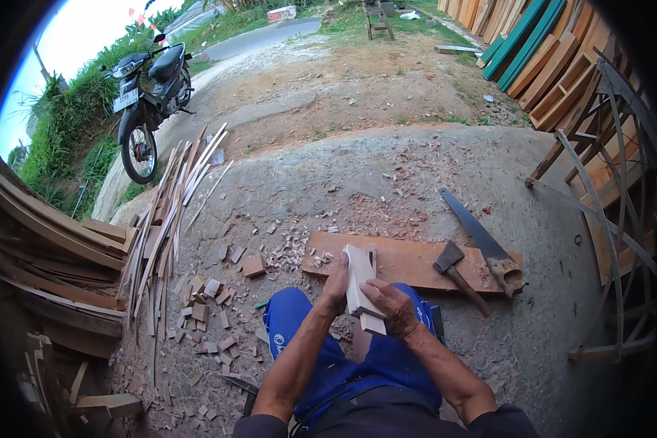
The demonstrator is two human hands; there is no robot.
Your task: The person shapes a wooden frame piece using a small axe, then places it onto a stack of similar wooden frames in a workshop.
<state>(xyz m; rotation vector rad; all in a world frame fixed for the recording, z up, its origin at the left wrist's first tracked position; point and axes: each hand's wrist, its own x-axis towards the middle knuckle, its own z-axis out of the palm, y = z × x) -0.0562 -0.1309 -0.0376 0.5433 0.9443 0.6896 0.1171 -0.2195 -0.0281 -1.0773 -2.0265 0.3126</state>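
Observation:
Between my hands, above my knees, is a pale wooden piece (358,271) with a narrower strip showing at its lower end. I cannot tell whether these are one part or several held together. My left hand (335,283) grips its left side, and my right hand (391,306) closes around its lower right side. Just beyond lies a flat reddish-brown plank (405,264) on the ground. A hatchet (460,280) rests across the plank with its handle toward me. Right of it, a handsaw (482,237) lies with its wooden handle over the plank's right end.
Small offcuts (201,298) and wood shavings (292,248) litter the concrete at left. Thin strips (171,212) lie in a long heap beside stacked boards (51,226). A motorcycle (150,102) stands at far left. Leaning planks (555,66) and a frame (613,175) line the right side.

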